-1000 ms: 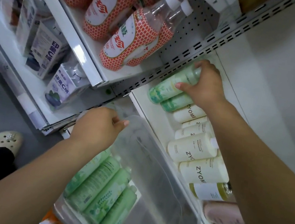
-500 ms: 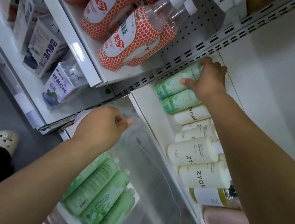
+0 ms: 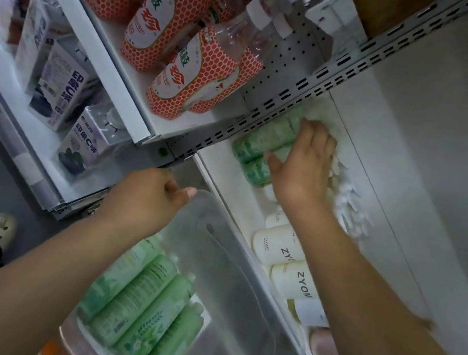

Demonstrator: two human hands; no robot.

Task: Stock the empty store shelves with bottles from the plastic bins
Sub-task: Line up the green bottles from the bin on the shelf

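Now filling the shelf's far end with green bottles

Shelf [image 3: 233,189]: white bottles [image 3: 280,247] take the near stretch, so greens go beyond them. Plastic bin [image 3: 254,289] sits tight to the shelf edge for short reaches; binned green bottles [image 3: 141,295] wait inside. My left hand [image 3: 146,196] grips its rim, steadying. My right hand [image 3: 303,164], fingers flat, presses the shelved green bottles [image 3: 264,139] into line.
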